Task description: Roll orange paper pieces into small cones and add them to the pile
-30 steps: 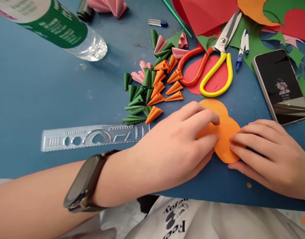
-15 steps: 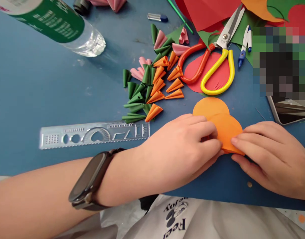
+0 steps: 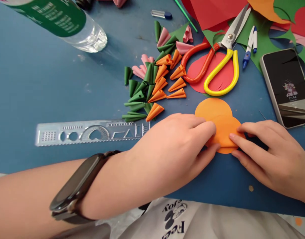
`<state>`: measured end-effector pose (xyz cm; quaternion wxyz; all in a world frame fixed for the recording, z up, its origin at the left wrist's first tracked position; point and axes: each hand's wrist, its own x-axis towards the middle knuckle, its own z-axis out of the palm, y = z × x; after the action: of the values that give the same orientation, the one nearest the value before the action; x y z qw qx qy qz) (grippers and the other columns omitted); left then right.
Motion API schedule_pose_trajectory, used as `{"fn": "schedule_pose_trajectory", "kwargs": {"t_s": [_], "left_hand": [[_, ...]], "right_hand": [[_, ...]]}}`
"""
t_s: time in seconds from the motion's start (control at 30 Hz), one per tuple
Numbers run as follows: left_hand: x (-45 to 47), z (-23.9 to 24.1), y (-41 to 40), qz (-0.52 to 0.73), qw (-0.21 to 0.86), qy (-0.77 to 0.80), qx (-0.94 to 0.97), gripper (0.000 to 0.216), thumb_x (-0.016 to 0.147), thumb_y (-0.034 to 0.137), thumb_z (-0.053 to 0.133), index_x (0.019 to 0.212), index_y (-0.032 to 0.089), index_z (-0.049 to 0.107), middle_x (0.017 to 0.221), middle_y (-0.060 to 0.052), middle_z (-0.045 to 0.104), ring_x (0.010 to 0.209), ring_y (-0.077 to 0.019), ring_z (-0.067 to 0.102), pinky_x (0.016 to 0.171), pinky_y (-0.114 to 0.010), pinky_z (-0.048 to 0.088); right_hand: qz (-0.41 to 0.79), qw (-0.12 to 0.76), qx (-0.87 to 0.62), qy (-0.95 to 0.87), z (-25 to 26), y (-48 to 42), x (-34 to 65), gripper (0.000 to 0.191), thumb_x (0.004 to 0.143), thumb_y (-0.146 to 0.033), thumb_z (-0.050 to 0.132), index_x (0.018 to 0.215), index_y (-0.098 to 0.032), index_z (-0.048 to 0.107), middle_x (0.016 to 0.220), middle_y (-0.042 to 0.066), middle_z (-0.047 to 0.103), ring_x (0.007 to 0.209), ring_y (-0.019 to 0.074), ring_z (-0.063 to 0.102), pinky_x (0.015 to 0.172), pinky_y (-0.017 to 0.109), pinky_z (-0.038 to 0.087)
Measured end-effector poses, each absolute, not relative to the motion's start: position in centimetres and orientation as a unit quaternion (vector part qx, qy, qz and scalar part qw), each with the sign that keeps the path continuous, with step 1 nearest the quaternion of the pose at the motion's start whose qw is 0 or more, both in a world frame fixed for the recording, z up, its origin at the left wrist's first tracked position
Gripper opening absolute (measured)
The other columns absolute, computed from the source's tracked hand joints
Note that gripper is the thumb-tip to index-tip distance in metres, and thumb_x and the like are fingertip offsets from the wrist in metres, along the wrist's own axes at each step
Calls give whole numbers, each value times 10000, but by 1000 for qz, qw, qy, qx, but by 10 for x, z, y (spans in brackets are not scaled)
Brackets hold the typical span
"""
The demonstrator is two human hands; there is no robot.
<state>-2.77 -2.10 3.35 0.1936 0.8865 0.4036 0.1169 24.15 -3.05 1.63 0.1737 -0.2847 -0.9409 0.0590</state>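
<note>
Both my hands pinch one orange paper circle (image 3: 223, 134) near the front edge of the blue table (image 3: 55, 93). My left hand (image 3: 178, 149), a dark watch on its wrist, grips the circle's left side with bent fingers. My right hand (image 3: 269, 157) holds the right side, fingertips pressed on the paper. The circle's near part is folded up. A second orange circle (image 3: 212, 108) lies flat just behind it, partly under it.
A pile of small green, orange and pink paper cones (image 3: 152, 86) lies behind my left hand. A clear ruler (image 3: 92, 132) sits left. Scissors (image 3: 217, 63), a compass (image 3: 249, 46), a phone (image 3: 287, 86), a bottle (image 3: 67, 23) and coloured paper sheets (image 3: 217, 13) are further back.
The near orange circle has been folded over, so less of it shows towards me. My fingers have closed in on it. The view has shifted slightly.
</note>
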Motion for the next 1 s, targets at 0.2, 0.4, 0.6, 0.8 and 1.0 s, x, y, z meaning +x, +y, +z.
{"fn": "schedule_pose_trajectory", "kwargs": {"t_s": [0.2, 0.4, 0.6, 0.8, 1.0], "left_hand": [[-28, 28, -22, 120, 158, 437, 877, 164, 1060, 205, 638, 930, 156, 726, 864, -55, 684, 781, -225, 660, 698, -370, 493], [-28, 30, -22, 131, 155, 454, 867, 228, 1079, 218, 620, 953, 151, 797, 885, -69, 719, 766, -243, 690, 679, -392, 528], [-28, 29, -19, 147, 151, 444, 871, 266, 1088, 186, 623, 911, 144, 817, 847, -60, 727, 732, -227, 691, 652, -360, 532], [-27, 28, -15, 122, 141, 448, 874, 384, 1120, 199, 555, 785, 161, 738, 783, -43, 665, 687, -195, 625, 626, -320, 471], [-26, 35, -12, 79, 168, 450, 874, 370, 1120, 188, 515, 801, 173, 703, 826, -48, 677, 727, -188, 624, 667, -315, 472]], "right_hand": [[28, 154, -276, -948, 19, -29, 237, 296, 1036, -84, 735, 1320, -4, 704, 1202, 247, 780, 931, 349, 724, 666, 471, 497], [15, 148, -276, -950, 19, -29, 235, 337, 1043, -126, 741, 1343, 24, 704, 1179, 245, 764, 925, 358, 715, 685, 494, 547], [19, 146, -273, -951, 18, -28, 235, 349, 1037, -125, 743, 1339, 47, 710, 1192, 258, 747, 949, 367, 722, 739, 519, 589], [15, 138, -281, -950, 17, -28, 235, 368, 1063, -159, 713, 1372, 41, 688, 1192, 266, 756, 956, 367, 729, 724, 508, 588], [28, 135, -273, -952, 18, -28, 235, 422, 1049, -125, 716, 1433, 40, 656, 1392, 308, 756, 1047, 386, 743, 788, 530, 618]]}}
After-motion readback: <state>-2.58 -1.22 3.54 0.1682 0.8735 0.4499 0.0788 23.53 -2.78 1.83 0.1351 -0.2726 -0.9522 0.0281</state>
